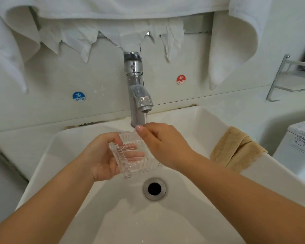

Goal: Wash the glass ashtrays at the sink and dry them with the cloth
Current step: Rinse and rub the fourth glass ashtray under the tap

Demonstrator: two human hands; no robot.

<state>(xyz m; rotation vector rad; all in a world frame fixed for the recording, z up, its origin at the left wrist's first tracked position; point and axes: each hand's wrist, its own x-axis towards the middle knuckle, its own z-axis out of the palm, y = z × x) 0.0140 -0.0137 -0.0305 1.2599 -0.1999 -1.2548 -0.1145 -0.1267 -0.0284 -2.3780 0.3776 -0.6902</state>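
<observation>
A clear ribbed glass ashtray [132, 154] is held over the white sink [88, 199], just below the chrome tap [138, 88], from which a thin stream of water runs. My left hand [102, 157] grips the ashtray from the left, thumb on its near rim, fingers showing through the glass underneath. My right hand [164, 143] holds the ashtray's right side, thumb at the far rim right under the stream. A tan cloth [236, 148] lies folded on the sink's right rim.
The drain [154, 188] sits open in the basin below the ashtray. White towels [236, 41] hang from above on the wall. A metal wall rack [292, 76] is at the right, a white toilet tank [301, 143] beside the sink.
</observation>
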